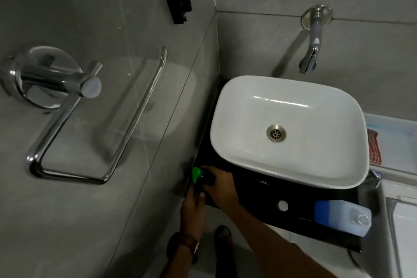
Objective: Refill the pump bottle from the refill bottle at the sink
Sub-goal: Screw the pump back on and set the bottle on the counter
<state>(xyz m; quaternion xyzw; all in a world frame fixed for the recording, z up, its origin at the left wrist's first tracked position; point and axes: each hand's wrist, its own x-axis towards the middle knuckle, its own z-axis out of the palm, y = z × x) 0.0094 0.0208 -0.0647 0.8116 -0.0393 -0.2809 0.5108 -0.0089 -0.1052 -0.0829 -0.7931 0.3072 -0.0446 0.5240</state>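
Note:
The pump bottle (198, 174) is dark with a green pump head and stands at the front left corner of the black counter (259, 189), beside the wall. My right hand (222, 187) is wrapped around its upper part near the pump. My left hand (194, 212) grips the bottle's body from below and in front, hiding most of it. The refill bottle (343, 218), translucent with a blue label and its round mouth uncapped, stands at the front right of the counter, away from both hands. Its small white cap (283, 205) lies on the counter to its left.
A white basin (248, 101) sits on the counter with a chrome wall tap (312, 52) above it. A chrome towel ring (67, 119) sticks out of the left wall. A red checked cloth (374, 146) lies right of the basin. My shoe (223, 235) shows on the floor.

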